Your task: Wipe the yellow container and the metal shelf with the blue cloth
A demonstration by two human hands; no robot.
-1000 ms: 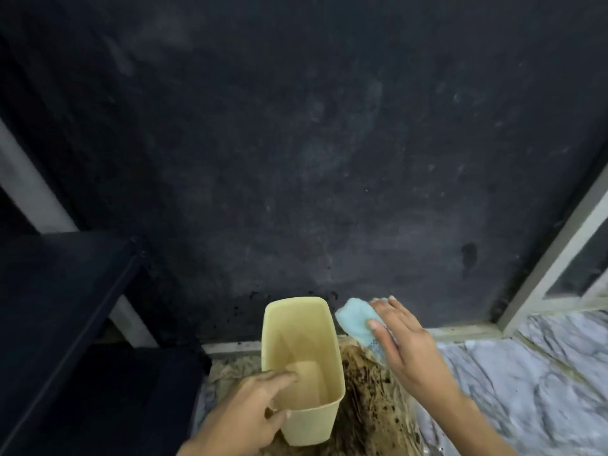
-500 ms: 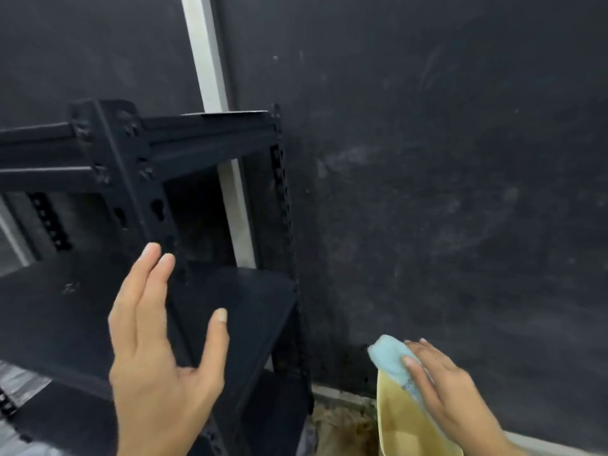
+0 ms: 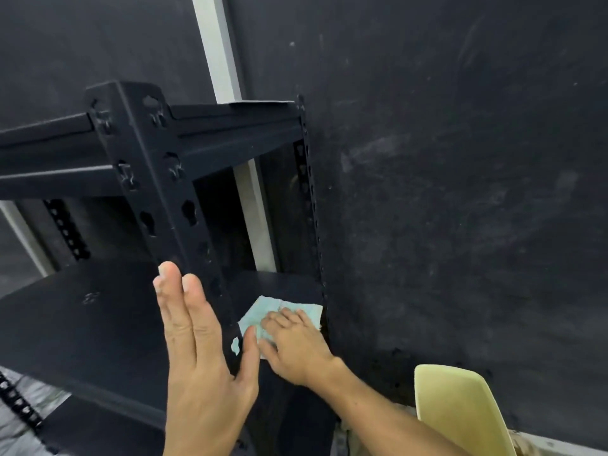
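A black metal shelf (image 3: 98, 324) with slotted uprights fills the left half of the view. The blue cloth (image 3: 283, 311) lies flat on the shelf board near its right rear corner. My right hand (image 3: 292, 343) presses down on the cloth with fingers spread over it. Raised in front of the shelf's front upright (image 3: 171, 205) is my left hand (image 3: 200, 360), fingers straight and apart, holding nothing. The yellow container (image 3: 460, 413) stands on the floor at lower right, apart from both hands; only its upper part shows.
A dark wall (image 3: 460, 192) rises behind and to the right of the shelf. A pale vertical strip (image 3: 220, 60) runs up the wall behind the shelf. A lower shelf board (image 3: 98, 429) and a patch of marbled floor (image 3: 19, 396) show at lower left.
My right hand has carried the blue cloth from the yellow container's rim up onto the shelf board and laid it flat. My left hand stays raised in front of the upright.
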